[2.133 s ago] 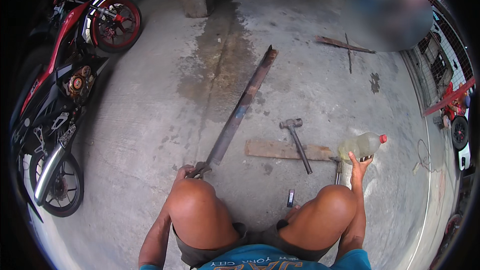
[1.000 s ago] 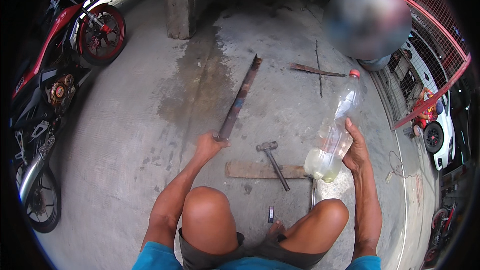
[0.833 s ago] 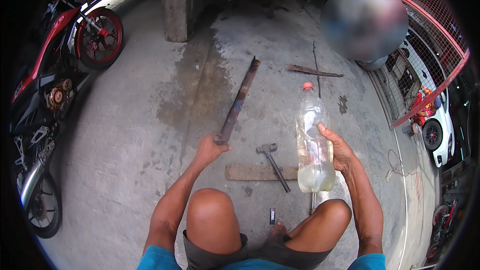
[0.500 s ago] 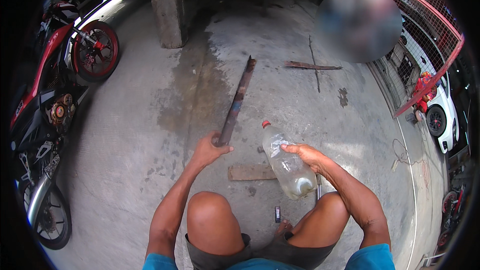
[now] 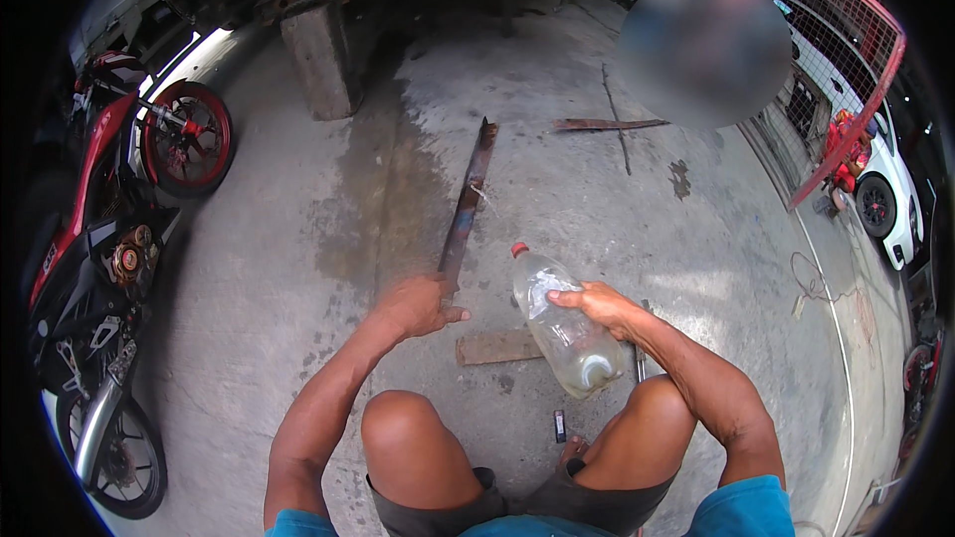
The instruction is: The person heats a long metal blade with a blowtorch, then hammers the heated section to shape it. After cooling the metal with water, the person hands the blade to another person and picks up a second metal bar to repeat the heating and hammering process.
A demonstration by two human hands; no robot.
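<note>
My left hand (image 5: pixel 416 306) is closed on the near end of a long, rusty angle bar (image 5: pixel 466 209), its thumb pointing right. The bar stretches away from me over the concrete; a thin whitish streak crosses it partway up. In my right hand (image 5: pixel 599 306) is a large clear plastic bottle (image 5: pixel 565 333) with a red cap, tilted so the cap points away and left. A little liquid seems to lie in its bottom end. Beneath the bottle, a flat wooden piece (image 5: pixel 497 347) lies on the floor. A small dark lighter-like object (image 5: pixel 559 426) is between my feet.
A red and black motorcycle (image 5: pixel 109 209) stands at left. A concrete block (image 5: pixel 320 65) props a rusty frame at the back. Farther right lie a rusty strip (image 5: pixel 607 124) and a thin rod (image 5: pixel 619 144). Beyond are a red mesh gate (image 5: pixel 846 139) and a white car (image 5: pixel 900 209).
The left hand has rolled over the bar's end, knuckles now upward, and the bar has turned slightly. A whitish streak has appeared by the bar. The bottle has shifted slightly left in the view.
</note>
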